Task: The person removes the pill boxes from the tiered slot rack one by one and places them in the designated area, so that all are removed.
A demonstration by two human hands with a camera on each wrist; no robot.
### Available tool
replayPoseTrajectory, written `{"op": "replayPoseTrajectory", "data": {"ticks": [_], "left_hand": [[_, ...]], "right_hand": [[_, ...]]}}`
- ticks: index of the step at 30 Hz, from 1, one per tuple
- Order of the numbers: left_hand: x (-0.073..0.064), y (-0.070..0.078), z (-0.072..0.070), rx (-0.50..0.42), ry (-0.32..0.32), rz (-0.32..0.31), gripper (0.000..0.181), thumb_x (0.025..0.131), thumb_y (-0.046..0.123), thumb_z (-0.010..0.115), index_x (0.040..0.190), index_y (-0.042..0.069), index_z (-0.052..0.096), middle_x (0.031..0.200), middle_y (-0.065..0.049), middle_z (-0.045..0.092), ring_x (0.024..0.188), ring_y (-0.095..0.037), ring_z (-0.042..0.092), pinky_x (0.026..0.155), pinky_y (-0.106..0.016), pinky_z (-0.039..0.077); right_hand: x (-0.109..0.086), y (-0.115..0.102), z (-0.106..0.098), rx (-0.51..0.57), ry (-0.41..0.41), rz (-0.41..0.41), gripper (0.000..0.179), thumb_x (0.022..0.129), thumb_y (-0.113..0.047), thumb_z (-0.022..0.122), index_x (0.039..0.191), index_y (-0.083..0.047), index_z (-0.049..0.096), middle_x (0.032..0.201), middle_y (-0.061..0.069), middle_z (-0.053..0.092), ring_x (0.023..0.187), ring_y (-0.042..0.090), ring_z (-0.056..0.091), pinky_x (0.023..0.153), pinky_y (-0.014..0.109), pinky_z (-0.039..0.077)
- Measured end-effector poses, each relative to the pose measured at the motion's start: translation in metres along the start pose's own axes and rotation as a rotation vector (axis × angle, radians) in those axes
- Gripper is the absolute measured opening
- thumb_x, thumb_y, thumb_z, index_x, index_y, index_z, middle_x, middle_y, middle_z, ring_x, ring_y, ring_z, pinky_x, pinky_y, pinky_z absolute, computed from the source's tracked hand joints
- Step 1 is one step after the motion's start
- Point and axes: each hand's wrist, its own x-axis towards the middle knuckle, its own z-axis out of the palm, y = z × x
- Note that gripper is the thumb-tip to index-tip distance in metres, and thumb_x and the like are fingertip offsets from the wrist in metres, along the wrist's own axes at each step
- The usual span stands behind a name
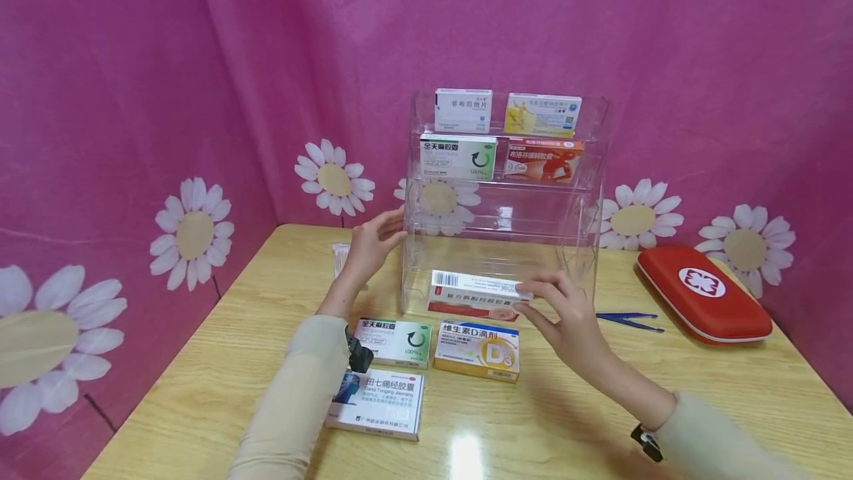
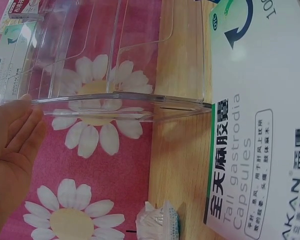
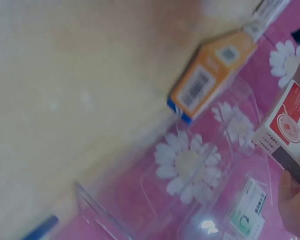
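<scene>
A clear tiered display rack [image 1: 500, 206] stands upright at the table's middle. My left hand [image 1: 373, 247] rests against its left side, fingers extended along the rack's edge in the left wrist view. My right hand [image 1: 563, 310] pinches a white-and-red medicine box [image 1: 469, 296] by its right end, in front of the rack's lowest tier. In the right wrist view, fingertips lie at that box's barcode end. Below it lie a green-and-white capsule box [image 1: 393, 341] and an orange-and-blue vitamin D box [image 1: 477, 350]. A pale blue-white box [image 1: 378, 402] lies nearer me.
On the rack's top tier stand a white box [image 1: 463, 111] and a yellow-white box [image 1: 542, 115]. The tier beneath holds a green-white box [image 1: 457, 158] and a red box [image 1: 543, 161]. Blue tweezers [image 1: 629, 321] and a red first-aid case [image 1: 703, 295] lie right; a cotton-swab pack [image 1: 340, 256] sits left.
</scene>
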Motion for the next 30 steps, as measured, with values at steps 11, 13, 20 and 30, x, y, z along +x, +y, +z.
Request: {"op": "replayPoseTrajectory", "data": {"ticks": [11, 13, 20, 30], "left_hand": [[0.001, -0.002, -0.001, -0.002, -0.003, -0.002, 0.042, 0.093, 0.01, 0.066, 0.134, 0.006, 0.058, 0.128, -0.015, 0.067, 0.12, -0.026, 0.064, 0.103, -0.034, 0.055], [0.001, -0.002, -0.001, -0.001, -0.007, -0.006, 0.042, 0.093, 0.011, 0.066, 0.134, 0.006, 0.057, 0.128, -0.015, 0.066, 0.12, -0.026, 0.064, 0.103, -0.034, 0.054], [0.001, 0.0, 0.0, 0.0, -0.003, -0.005, 0.042, 0.093, 0.009, 0.065, 0.134, 0.006, 0.057, 0.128, -0.015, 0.067, 0.12, -0.027, 0.065, 0.103, -0.035, 0.054], [0.0, 0.0, 0.001, 0.001, -0.009, -0.007, 0.042, 0.093, 0.008, 0.065, 0.134, 0.005, 0.057, 0.129, -0.016, 0.066, 0.12, -0.028, 0.064, 0.103, -0.035, 0.054]], "right_hand": [[-0.049, -0.028, -0.008, 0.082, -0.12, 0.059, 0.031, 0.096, -0.036, 0.056, 0.099, -0.008, 0.069, 0.099, 0.004, 0.061, 0.088, 0.008, 0.059, 0.078, 0.004, 0.052], [-0.057, -0.033, -0.009, 0.097, -0.169, 0.1, 0.029, 0.096, -0.036, 0.056, 0.099, -0.01, 0.068, 0.1, 0.003, 0.06, 0.088, 0.006, 0.058, 0.078, 0.004, 0.053], [-0.069, -0.043, -0.011, 0.158, -0.257, 0.191, 0.024, 0.079, -0.004, 0.078, 0.098, -0.013, 0.067, 0.099, -0.002, 0.06, 0.088, 0.002, 0.061, 0.076, 0.01, 0.057], [-0.072, -0.046, -0.011, 0.338, -0.444, 0.538, 0.018, 0.083, -0.001, 0.074, 0.098, -0.007, 0.067, 0.096, 0.008, 0.064, 0.086, -0.006, 0.059, 0.067, 0.02, 0.062]]}}
